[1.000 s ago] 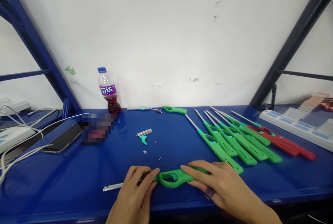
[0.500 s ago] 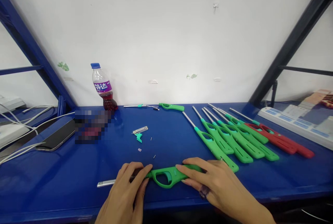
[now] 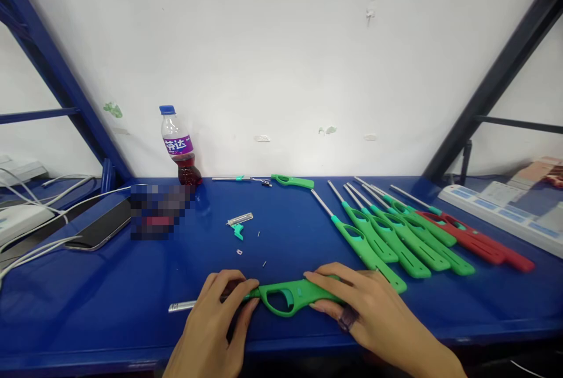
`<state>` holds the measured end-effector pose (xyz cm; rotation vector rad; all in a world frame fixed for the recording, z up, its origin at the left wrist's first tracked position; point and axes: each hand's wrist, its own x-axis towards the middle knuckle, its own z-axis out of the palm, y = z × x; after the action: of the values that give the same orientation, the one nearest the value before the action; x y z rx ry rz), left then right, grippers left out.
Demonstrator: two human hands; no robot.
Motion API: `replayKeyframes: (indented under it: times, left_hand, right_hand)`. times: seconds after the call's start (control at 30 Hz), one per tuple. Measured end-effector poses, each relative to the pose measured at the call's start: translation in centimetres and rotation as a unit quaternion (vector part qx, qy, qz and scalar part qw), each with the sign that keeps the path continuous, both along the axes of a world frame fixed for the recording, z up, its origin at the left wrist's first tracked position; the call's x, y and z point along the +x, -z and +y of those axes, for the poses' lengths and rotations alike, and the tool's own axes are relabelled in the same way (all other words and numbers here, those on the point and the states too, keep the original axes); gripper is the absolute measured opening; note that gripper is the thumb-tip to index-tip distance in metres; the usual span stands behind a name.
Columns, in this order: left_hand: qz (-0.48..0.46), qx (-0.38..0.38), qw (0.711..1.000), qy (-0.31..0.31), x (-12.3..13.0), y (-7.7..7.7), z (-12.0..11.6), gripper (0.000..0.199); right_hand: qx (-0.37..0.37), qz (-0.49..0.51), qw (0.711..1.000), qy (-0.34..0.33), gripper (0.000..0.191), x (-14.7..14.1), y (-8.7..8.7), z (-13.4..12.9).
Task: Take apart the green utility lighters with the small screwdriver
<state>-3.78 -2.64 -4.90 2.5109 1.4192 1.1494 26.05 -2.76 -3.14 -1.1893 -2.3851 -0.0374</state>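
Note:
A green long-necked lighter (image 3: 303,292) lies crosswise near the table's front edge, its metal tube pointing left. My left hand (image 3: 215,319) is closed around the tube where it meets the green body. My right hand (image 3: 360,307) grips the handle end between thumb and fingers. The trigger loop shows between both hands. Beyond them lie a clear fuel tank (image 3: 240,219), a turquoise trigger piece (image 3: 237,232), a tiny clip (image 3: 239,252) and two small pins. Farther back rest a loose metal tube with wires (image 3: 231,179) and a green lighter shell (image 3: 292,181).
Several green lighters (image 3: 365,247) and two red ones (image 3: 477,242) lie fanned at the right, beside a white power strip (image 3: 497,214). At the left are a phone (image 3: 101,225), white cables (image 3: 26,249) and a soda bottle (image 3: 179,146). A wall closes off the back.
The view has shifted slightly, moving everything a little to the right in the picture. Both hands keep their hold on the lighter, with hardly any other change.

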Motion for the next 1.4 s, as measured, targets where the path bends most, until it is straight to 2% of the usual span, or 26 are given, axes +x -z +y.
replayKeyframes:
  times: [0.1,0.27,0.53,0.67,0.8,0.9,1.07,1.27,1.4]
  left_hand:
    - [-0.008,-0.012,1.000,-0.013,0.1,0.0,-0.2,0.023]
    - [0.014,-0.001,1.000,0.013,-0.3,-0.1,0.1,0.021]
    - [0.004,-0.040,0.999,-0.006,0.3,-0.3,-0.3,0.019]
    - [0.023,-0.035,0.999,0.019,0.0,-0.3,-0.1,0.017]
    - [0.027,-0.037,0.999,0.024,-0.4,-0.1,0.0,0.018]
    - [0.025,-0.027,0.999,0.033,-0.4,0.0,0.1,0.019]
    - [0.006,-0.020,0.999,0.031,-0.3,0.2,0.5,0.021]
    - [0.004,-0.009,0.999,0.033,-0.4,0.4,0.7,0.020]
    - [0.020,0.003,0.999,0.047,-0.6,0.5,1.0,0.017]
  right_hand:
    - [0.001,0.007,1.000,-0.002,0.044,0.0,0.0,0.0]
    - [0.002,0.010,1.000,0.000,0.041,-0.1,-0.2,0.0]
    - [0.013,-0.002,1.000,-0.003,0.030,0.0,-0.3,0.3]
    - [0.031,-0.010,0.999,0.015,0.033,-2.4,-1.6,0.9]
    - [-0.017,-0.045,0.999,0.000,0.044,-5.8,-2.5,1.2]
    - [-0.025,-0.051,0.998,-0.008,0.035,-7.1,-2.1,1.1]
    - [-0.008,-0.002,1.000,0.008,0.019,-7.4,-1.2,0.9]
    - [0.026,0.034,0.999,0.018,0.018,-7.6,-0.9,1.0]
    - [0.023,0.041,0.999,0.017,0.018,-7.5,-0.9,1.0]
